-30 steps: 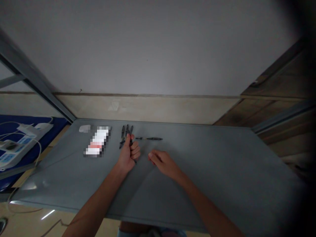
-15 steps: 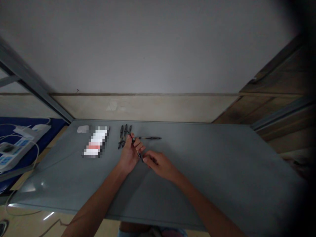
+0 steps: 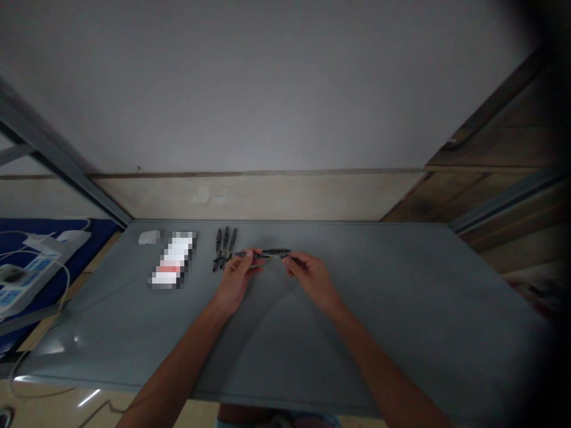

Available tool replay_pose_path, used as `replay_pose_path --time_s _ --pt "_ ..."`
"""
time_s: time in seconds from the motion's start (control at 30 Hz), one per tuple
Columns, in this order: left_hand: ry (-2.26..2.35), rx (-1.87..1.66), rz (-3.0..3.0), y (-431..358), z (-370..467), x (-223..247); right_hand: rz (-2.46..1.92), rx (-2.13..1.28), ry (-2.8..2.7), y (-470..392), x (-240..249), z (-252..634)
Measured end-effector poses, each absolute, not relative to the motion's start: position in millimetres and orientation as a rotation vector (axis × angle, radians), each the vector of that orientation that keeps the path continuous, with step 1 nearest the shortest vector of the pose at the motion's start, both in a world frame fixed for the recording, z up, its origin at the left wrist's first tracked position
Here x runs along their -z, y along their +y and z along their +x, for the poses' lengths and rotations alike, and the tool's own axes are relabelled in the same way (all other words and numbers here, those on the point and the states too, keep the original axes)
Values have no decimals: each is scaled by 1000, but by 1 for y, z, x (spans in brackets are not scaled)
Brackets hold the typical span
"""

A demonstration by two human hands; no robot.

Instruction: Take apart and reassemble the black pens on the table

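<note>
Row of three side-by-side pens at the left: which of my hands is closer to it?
Left. Your left hand is just beside the near ends of the three pens; your right hand is farther off to the right, beyond the left one.

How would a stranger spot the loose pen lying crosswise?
On the gray table, look just beyond the left hand and right hand. A dark pen lies there, partly hidden. It runs side to side, unlike the row of pens at left, and rests on the table, unlike the held pen.
</note>
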State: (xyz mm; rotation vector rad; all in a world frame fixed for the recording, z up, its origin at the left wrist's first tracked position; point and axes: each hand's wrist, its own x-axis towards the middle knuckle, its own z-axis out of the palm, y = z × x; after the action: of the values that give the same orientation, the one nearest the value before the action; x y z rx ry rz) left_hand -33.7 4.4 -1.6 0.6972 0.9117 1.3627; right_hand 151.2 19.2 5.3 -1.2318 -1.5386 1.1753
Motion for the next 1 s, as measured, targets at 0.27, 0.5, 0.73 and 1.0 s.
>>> replay_pose_path --time_s 0.27,0.5,0.73,1.0 --pt "993 -1078 972 -1 -29 4 -1045 -1253 -1134 26 0 159" --pt "1058 -1087 1038 -3 -24 9 -993 -1365 -1002 24 9 150" --pt "980 -1135 1090 -4 -21 15 -1004 -1383 -1060 21 11 144" --pt "900 -1201 930 -3 -24 4 -956 -1486 -857 23 -1 151"
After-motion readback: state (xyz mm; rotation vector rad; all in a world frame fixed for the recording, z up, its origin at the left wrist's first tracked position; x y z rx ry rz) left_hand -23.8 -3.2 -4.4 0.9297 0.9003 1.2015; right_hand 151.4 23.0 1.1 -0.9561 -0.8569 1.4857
